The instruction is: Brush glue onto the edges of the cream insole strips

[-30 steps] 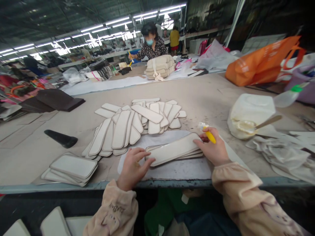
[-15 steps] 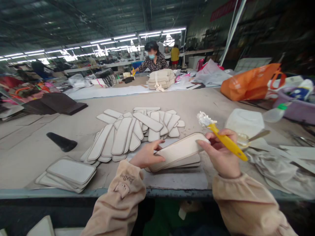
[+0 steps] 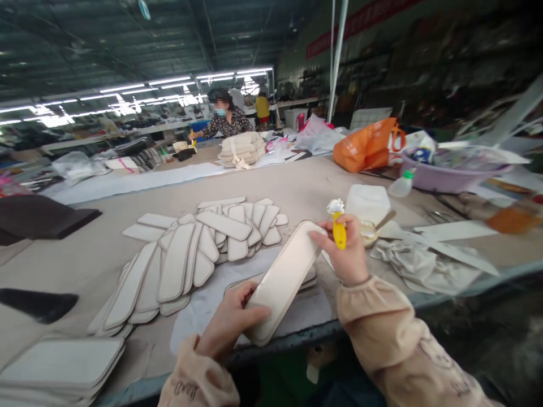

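A long white panel [image 3: 286, 282] with rounded corners and a darker edge is tilted between both hands, over the front of the table. My left hand [image 3: 233, 316] grips its lower end, thumb on top. At the upper end, my right hand [image 3: 350, 254] pinches a corner and also holds a yellow-handled brush [image 3: 339, 232] with thick white paste on its head. Similar panels [image 3: 311, 277] lie beneath on a pale sheet [image 3: 189, 319]. To the left spreads a fanned pile of such panels [image 3: 173, 268].
Wider panels [image 3: 63, 362] are stacked at the near left, by a black tapered object [image 3: 38, 305]. On the right are a cup of paste [image 3: 368, 232], a white plastic container [image 3: 367, 203], crumpled material [image 3: 424, 263] and a purple basin [image 3: 453, 175]. A co-worker [image 3: 224, 121] sits opposite.
Both hands have lifted the top panel off those beneath and turned it steeper, its lower end nearer me. The brush now points more upright. The view has swung right.
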Tool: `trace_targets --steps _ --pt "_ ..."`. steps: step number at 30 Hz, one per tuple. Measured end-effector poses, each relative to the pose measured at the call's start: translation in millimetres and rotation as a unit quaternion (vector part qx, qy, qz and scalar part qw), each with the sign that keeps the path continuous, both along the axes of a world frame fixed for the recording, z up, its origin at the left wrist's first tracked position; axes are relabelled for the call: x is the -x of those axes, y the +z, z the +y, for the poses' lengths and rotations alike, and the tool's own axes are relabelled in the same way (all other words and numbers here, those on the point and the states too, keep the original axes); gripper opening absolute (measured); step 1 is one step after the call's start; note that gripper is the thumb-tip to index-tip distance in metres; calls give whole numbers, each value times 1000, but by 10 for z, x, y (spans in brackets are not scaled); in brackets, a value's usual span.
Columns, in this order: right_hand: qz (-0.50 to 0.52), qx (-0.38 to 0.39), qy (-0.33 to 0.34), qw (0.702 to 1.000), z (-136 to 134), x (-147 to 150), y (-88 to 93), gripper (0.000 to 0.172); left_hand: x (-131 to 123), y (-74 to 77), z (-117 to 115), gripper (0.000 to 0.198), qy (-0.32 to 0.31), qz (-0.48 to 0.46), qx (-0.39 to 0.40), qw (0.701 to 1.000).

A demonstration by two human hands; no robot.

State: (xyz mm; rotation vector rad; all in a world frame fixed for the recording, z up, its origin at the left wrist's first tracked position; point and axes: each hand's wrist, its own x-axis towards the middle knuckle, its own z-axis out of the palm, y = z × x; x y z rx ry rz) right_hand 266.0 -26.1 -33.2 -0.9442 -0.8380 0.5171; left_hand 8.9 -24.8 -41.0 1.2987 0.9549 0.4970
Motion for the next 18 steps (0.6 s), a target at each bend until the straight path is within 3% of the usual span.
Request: trace_targets --steps 7,18 --pt "-6 -2 18 1000 -2 -13 66 56 -59 -14 -101 45 6 -18 76 997" --pt "-21 17 17 1000 -8 -20 60 57 -56 -76 -138 46 16 -36 97 995"
